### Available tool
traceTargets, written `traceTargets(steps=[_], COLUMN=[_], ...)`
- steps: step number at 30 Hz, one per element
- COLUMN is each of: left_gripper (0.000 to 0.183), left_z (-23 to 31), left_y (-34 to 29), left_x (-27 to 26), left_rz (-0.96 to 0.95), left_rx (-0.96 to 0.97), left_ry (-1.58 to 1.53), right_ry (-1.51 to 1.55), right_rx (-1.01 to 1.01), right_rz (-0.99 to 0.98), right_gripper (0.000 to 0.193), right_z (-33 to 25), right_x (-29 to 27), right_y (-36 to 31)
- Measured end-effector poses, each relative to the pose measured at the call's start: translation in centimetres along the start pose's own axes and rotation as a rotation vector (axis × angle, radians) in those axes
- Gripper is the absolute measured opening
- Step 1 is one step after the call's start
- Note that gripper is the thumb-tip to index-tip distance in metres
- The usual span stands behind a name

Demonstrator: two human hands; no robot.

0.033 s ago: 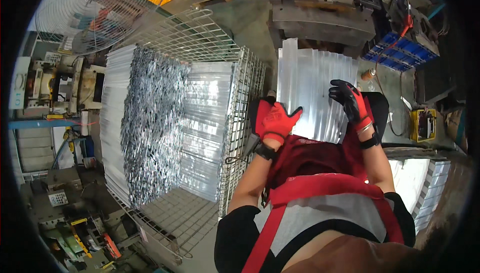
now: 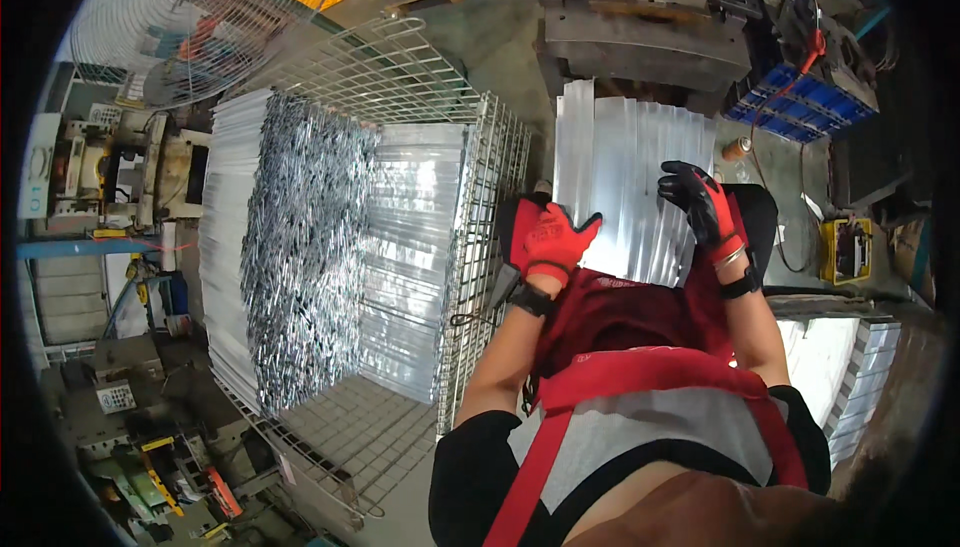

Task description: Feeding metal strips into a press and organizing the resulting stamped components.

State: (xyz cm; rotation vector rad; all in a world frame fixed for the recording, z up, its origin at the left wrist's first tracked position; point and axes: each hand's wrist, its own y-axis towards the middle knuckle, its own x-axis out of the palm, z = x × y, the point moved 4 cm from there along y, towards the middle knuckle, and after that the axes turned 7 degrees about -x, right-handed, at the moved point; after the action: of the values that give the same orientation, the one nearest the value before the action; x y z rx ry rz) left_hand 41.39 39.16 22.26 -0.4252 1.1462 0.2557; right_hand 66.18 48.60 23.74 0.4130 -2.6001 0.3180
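Stack of metal strips point(image 2: 640, 167) before a seated worker, lengthwise and close in front of the apron point(image 2: 630, 317); the support beneath is hidden. A narrow group at the stack's left side reaches beyond the others at the far end. Left hand point(image 2: 560, 239): at the near left edge of the strips, thumb spread toward them; the palm and the undersides of the fingers are hidden, so whether anything is gripped or touched cannot be told. Right hand point(image 2: 708, 209): at the opposite edge, fingers loosely bent and parted, with nothing visible between them; contact with the strips cannot be told. Compared with the preceding view, change is slight: the left hand has shifted a little, while the right keeps its pose and the stack its place. The work therefore appears not to have advanced visibly. To the left, a wire cage point(image 2: 487, 167) contains further bundles point(image 2: 410, 247) of similar metal.
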Motion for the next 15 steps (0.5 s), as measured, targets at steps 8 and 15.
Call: traceTargets(steps=[8,15], left_gripper=[0.083,0.063], left_z=[1.5,3.8], left_y=[0.4,-0.7], left_x=[1.7,5.9], left_rz=[0.129,-0.109], left_rx=[0.207,0.166], left_ry=[0.097,0.036], right_ry=[-0.013,0.012], right_rx=[-0.014,0.001], right_rz=[0.069,0.049], right_gripper=[0.037,0.036], right_z=[1.3,1.1], right_x=[-1.8,-0.8], right_y=[-1.2,-1.2])
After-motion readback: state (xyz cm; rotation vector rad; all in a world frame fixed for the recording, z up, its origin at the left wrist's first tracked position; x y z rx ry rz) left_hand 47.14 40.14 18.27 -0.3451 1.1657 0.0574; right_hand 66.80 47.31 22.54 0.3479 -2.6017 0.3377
